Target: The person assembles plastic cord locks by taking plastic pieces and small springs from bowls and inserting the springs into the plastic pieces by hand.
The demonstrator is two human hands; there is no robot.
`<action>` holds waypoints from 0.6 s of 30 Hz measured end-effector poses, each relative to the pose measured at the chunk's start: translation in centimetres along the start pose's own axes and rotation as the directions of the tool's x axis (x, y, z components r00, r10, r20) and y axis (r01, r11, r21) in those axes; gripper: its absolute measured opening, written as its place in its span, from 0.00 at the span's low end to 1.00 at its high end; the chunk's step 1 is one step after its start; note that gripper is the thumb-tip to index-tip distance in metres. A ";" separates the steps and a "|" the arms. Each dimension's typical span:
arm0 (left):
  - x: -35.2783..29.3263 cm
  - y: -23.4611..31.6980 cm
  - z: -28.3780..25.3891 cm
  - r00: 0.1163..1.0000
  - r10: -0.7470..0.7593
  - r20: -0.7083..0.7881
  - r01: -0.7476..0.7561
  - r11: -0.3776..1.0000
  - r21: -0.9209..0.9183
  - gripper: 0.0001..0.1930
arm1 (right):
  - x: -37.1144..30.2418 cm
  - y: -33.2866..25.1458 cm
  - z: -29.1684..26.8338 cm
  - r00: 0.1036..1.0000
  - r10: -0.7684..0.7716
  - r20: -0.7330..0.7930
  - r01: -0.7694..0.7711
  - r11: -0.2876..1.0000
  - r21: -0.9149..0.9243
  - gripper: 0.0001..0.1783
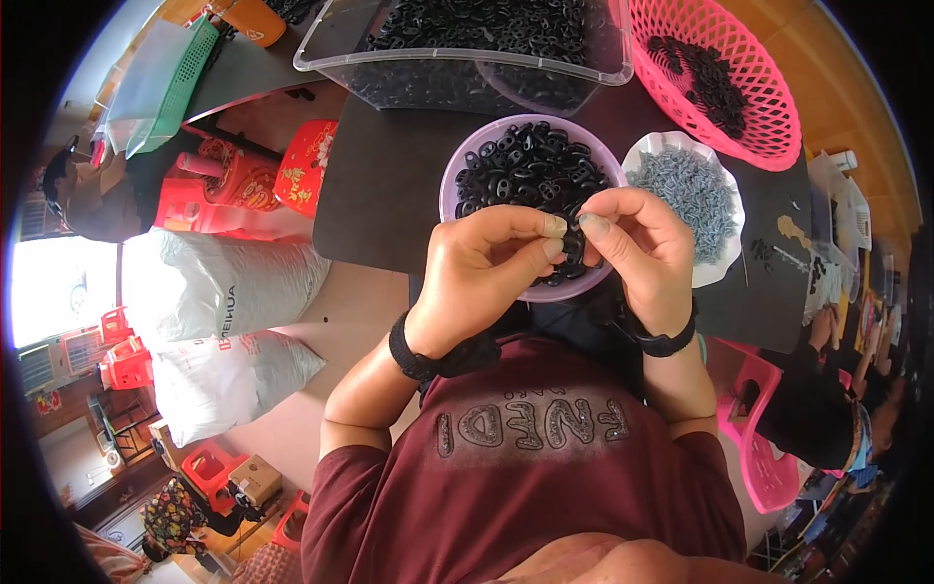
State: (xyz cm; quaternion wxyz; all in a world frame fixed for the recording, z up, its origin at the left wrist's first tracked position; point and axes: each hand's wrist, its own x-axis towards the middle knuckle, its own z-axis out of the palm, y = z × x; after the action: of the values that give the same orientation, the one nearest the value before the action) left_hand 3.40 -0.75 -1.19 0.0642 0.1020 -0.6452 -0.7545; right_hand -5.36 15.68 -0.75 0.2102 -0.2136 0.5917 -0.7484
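Observation:
Over a lilac bowl (449, 190) heaped with small black plastic pieces (530, 170), both my hands meet. My left hand (477, 277) is closed, pinching a black plastic piece (572, 240) between thumb and forefinger. Close against it, my right hand (644, 255) is also closed in a pinch at the top of that piece. Whatever else the right fingertips grip is too small to make out. Just right of the bowl, a white wavy-edged dish (736, 214) holds many small grey-blue pieces (681, 200), slim in shape.
A clear plastic tub (467, 70) of black pieces stands behind the bowl on the dark table (375, 195). At the far right is a pink basket (783, 122) with more. White sacks (229, 292) lie left; a pink chair (764, 457) is at right. Other people work at both sides.

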 end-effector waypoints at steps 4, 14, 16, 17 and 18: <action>0.0 -0.6 -0.1 0.992 0.121 -0.021 -0.118 0.987 0.113 0.08 | 0.0 -0.1 0.3 1.000 0.004 0.002 -0.004 1.000 -0.022 0.07; 0.1 -0.7 -0.3 0.978 0.206 -0.015 -0.200 0.962 0.186 0.06 | 0.1 -0.4 0.5 0.998 0.062 0.028 -0.059 0.994 -0.094 0.06; 0.2 -0.8 -0.4 0.976 0.218 -0.019 -0.210 0.960 0.185 0.06 | 0.1 -0.5 0.5 0.997 0.072 0.039 -0.068 0.992 -0.104 0.06; 0.2 -0.9 -0.4 0.973 0.230 -0.022 -0.222 0.957 0.186 0.06 | 0.1 -0.5 0.6 0.997 0.073 0.040 -0.069 0.992 -0.105 0.06; 0.2 -0.9 -0.4 0.973 0.229 -0.022 -0.221 0.957 0.185 0.06 | 0.1 -0.5 0.6 0.996 0.077 0.036 -0.073 0.992 -0.107 0.05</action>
State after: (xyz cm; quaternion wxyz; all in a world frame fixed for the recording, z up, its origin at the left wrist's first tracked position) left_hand 3.33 -1.01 -2.13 0.1541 0.0495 -0.7170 -0.6780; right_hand -5.13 15.22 -0.13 0.2386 -0.2170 0.6336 -0.7033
